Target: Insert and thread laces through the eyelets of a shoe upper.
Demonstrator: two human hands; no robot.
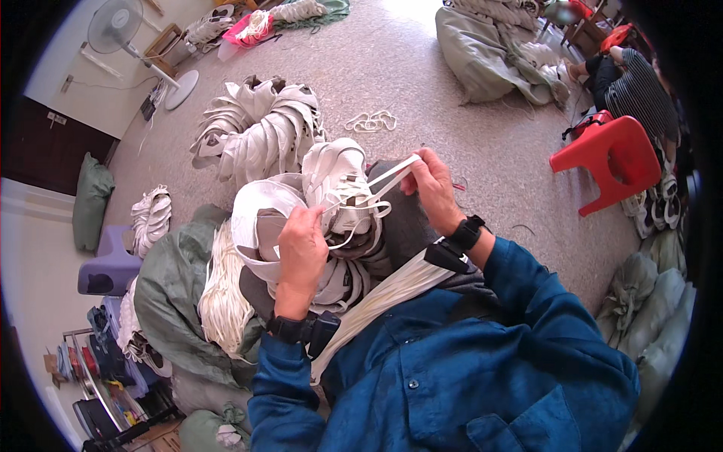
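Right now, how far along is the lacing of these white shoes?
Done, apparently: a stack of white shoe uppers lies on the floor beyond. In hand: the left hand and right hand pull a white lace through the shoe on the lap. Left: a bundle of loose laces sits on the green sack, and more laces drape across the lap.

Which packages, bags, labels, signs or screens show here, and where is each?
Grey-green sack: lower left, open, holding white laces.
Tied grey-green sacks: right edge, bulging.
Opened grey-green sack: top right, slumped on the floor.
Pink bag: top left, holding white pieces.
No signs, labels or screens can be made out.
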